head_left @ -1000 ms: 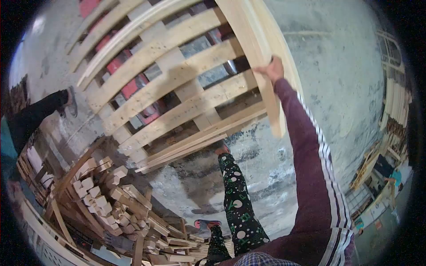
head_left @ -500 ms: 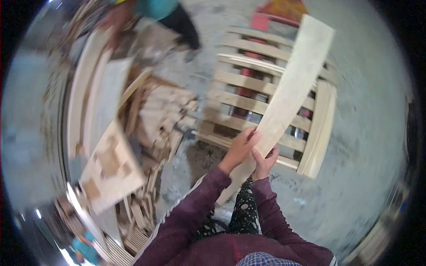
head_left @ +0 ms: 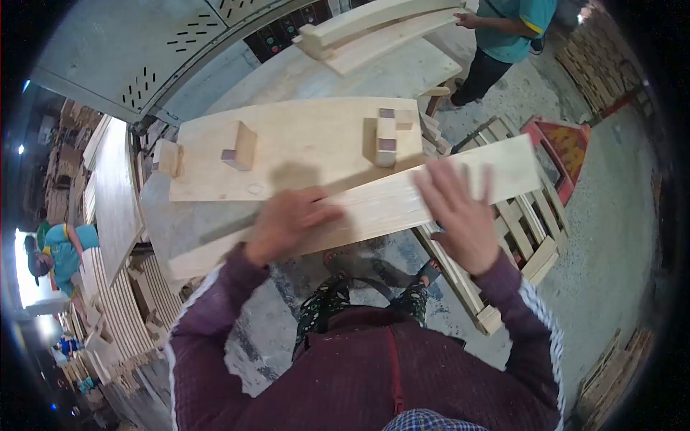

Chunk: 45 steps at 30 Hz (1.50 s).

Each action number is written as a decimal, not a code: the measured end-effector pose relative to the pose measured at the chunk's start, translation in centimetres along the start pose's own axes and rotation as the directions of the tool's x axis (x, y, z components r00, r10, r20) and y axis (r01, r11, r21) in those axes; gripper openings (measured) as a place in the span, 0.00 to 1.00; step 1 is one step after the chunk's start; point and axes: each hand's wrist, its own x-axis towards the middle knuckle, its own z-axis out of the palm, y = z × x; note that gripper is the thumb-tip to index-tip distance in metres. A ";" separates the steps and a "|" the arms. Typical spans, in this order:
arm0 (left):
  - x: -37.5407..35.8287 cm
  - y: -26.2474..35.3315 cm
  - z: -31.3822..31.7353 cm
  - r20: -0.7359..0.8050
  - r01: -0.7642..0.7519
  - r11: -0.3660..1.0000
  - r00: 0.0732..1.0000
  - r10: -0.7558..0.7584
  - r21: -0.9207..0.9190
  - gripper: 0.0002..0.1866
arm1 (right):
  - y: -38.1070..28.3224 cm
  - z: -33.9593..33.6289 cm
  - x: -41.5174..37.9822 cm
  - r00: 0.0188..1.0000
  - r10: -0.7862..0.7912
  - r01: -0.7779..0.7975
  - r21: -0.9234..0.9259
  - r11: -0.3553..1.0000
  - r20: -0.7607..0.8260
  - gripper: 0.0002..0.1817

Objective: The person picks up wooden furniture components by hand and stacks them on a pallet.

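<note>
A long pale wooden board (head_left: 381,205) slants across in front of me, its left part over the worktable and its right end above a slatted pallet. My left hand (head_left: 287,224) is closed on the board left of its middle, fingers bent over it. My right hand (head_left: 460,212) lies over the board's right half with fingers spread, slightly blurred. Just behind the board, a flat wooden panel (head_left: 309,147) with small wooden blocks (head_left: 386,136) fixed on it rests on the worktable (head_left: 162,215).
A slatted pallet (head_left: 514,223) stands on the floor at right, by a red-framed piece (head_left: 564,147). Long timbers (head_left: 388,29) lie at the back, near a person (head_left: 510,36) in a teal shirt. A grey machine cabinet (head_left: 122,57) is at upper left. Another person (head_left: 65,251) is at far left.
My view has swung left to the worktable, and the board came with me, turning from steep to nearly level. My right hand has gone from gripping to spread fingers.
</note>
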 end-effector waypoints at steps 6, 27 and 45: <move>-5.1 -16.2 -14.5 0.040 -0.134 0.981 0.991 0.129 0.138 0.20 | -15.7 6.4 14.0 0.974 -0.185 0.224 0.422 0.878 -0.132 0.57; -0.4 -41.9 -23.7 -0.617 0.157 0.878 0.766 0.181 0.452 0.24 | -13.1 15.3 26.8 0.987 -0.101 0.134 0.303 0.944 -0.124 0.55; -5.4 -59.7 -18.5 -0.401 0.096 0.505 0.489 -0.774 -0.858 0.25 | -17.0 16.0 21.4 0.974 0.119 -0.118 0.016 0.993 -0.190 0.47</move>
